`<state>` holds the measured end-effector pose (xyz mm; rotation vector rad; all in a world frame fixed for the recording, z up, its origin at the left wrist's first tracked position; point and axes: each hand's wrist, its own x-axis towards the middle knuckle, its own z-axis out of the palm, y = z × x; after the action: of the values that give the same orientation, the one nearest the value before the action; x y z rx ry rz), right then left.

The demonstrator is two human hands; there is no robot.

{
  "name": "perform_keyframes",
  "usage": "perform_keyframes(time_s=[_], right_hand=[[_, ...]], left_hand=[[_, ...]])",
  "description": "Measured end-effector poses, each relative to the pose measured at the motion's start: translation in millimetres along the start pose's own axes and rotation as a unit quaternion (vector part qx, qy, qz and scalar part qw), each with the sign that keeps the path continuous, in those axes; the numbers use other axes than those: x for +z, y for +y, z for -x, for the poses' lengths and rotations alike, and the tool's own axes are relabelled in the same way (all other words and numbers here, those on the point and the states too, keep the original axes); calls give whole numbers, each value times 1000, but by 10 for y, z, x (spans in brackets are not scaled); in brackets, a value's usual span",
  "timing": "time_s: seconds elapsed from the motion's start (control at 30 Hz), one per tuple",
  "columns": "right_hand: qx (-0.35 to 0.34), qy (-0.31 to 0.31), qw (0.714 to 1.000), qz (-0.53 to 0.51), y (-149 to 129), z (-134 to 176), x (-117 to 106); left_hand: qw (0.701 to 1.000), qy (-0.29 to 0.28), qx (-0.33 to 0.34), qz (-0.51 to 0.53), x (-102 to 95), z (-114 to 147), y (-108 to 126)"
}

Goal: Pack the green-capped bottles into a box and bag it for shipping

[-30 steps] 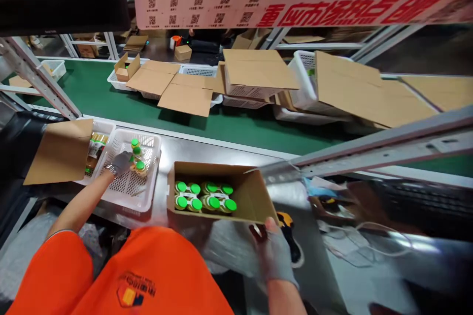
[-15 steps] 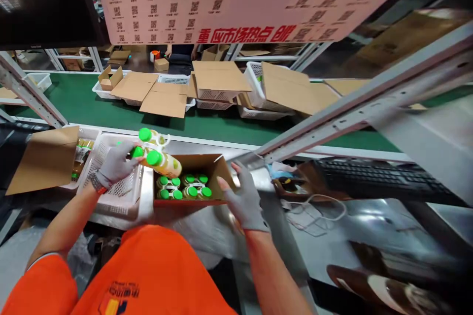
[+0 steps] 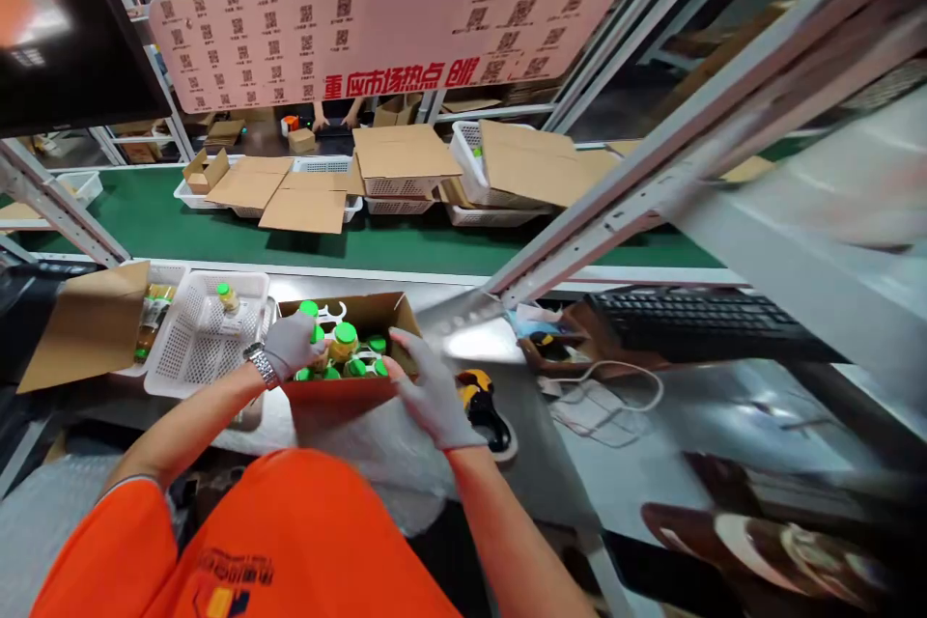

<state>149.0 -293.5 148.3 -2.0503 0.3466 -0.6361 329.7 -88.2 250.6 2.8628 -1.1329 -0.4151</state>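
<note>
An open cardboard box (image 3: pixel 377 311) sits on the steel bench in front of me, filled with green-capped bottles. My left hand (image 3: pixel 291 344), in a grey glove, grips a pack of green-capped bottles (image 3: pixel 339 340) and holds it inside the box. My right hand (image 3: pixel 429 392), also gloved, rests on the box's right front corner. To the left stands a white plastic basket (image 3: pixel 189 355) with a single green-capped bottle (image 3: pixel 227 296) left in it.
A loose cardboard sheet (image 3: pixel 87 323) covers another basket at far left. A yellow-black handheld scanner (image 3: pixel 482 403) lies right of the box, with a keyboard (image 3: pixel 695 319) and cables further right. Behind runs a green conveyor (image 3: pixel 406 246) carrying baskets and flat cartons.
My left hand lifted the bottle pack out of the white basket, carried it right and lowered it into the box. My right hand moved to the box's right front corner.
</note>
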Motion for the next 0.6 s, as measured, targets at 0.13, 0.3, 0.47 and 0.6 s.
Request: perform_keyframes(time_s=[0.13,0.3,0.47,0.6], right_hand=[[76,-94,992,20,-148,-327,135],[112,-293,945,96,-323,-846,252],[126,-245,917,289,-458,-967,462],[26,-273,911,308,-411,-928,684]], left_hand=[[1000,6,-2,25,190,20,-1],[996,39,22,80,387,51,-43],[990,35,53,124,533,41,-128],[992,-3,72,106,546,-8,-166]])
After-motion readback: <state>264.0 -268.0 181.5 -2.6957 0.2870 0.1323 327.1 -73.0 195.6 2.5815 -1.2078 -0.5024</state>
